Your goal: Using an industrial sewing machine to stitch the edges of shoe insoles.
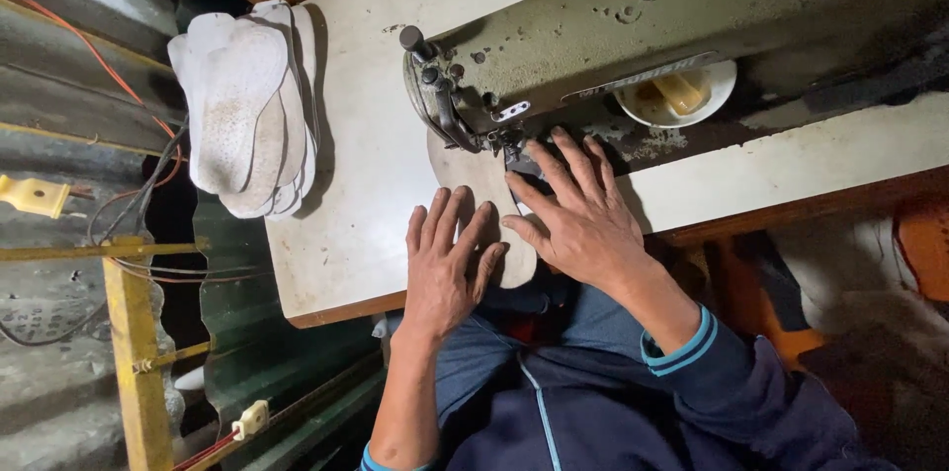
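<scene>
A beige shoe insole (pixel 473 177) lies flat on the white sewing table (pixel 366 165), under the needle end of an olive-green sewing machine (pixel 633 21). My left hand (pixel 445 263) presses flat on the insole's near end, fingers spread. To its right, my right hand (pixel 573 214) also lies flat with fingers apart, its fingertips reaching the presser foot (pixel 514 147). Neither hand grips anything.
A stack of several whitish insoles (pixel 247 105) hangs over the table's left edge. A white bowl (pixel 677 95) with a yellowish thing in it sits behind the machine. Corrugated metal, wires and a yellow wooden frame (pixel 133 352) stand to the left.
</scene>
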